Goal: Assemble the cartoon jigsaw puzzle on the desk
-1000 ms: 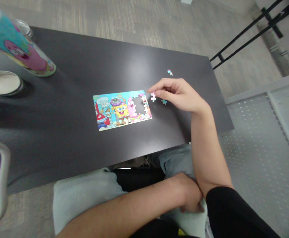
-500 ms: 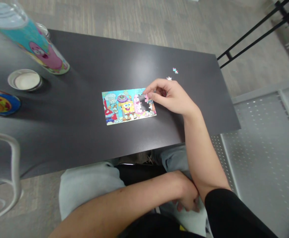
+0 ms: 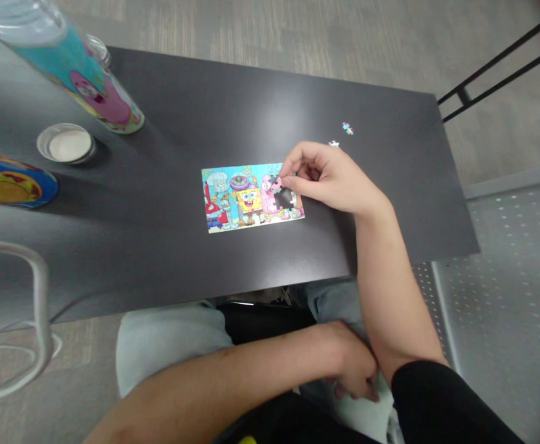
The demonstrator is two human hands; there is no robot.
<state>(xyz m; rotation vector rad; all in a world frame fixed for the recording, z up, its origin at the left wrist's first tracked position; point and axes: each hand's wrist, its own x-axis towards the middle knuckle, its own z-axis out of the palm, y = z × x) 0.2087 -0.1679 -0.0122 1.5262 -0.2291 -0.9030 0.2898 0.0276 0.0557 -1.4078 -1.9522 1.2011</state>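
A pinch of thumb and index finger closes my right hand (image 3: 323, 176) on a small pink jigsaw puzzle piece (image 3: 276, 184). That piece is over the gap in a colourful cartoon jigsaw puzzle (image 3: 218, 213), near its right end. Dark tabletop shows through the gap, and my fingers cover the puzzle's upper right corner. Across my lap lies my left forearm; my left hand (image 3: 355, 364) rests on the thigh beside my right forearm. Its fingers hang loosely apart, partly hidden, and I see nothing in them.
Two loose puzzle pieces, one pale (image 3: 333, 143) and one multicoloured (image 3: 348, 128), lie beyond my right hand on the dark table (image 3: 158, 259). At left stand a tall cartoon-printed tube (image 3: 105, 102), a round lid (image 3: 68, 145), a blue container (image 3: 15, 182) and a white curved frame (image 3: 41, 296).
The view has shifted, so the table things appear further right. My right hand stays at the puzzle's gap, and the pink piece has moved slightly left within it. My left hand stays on the lap.
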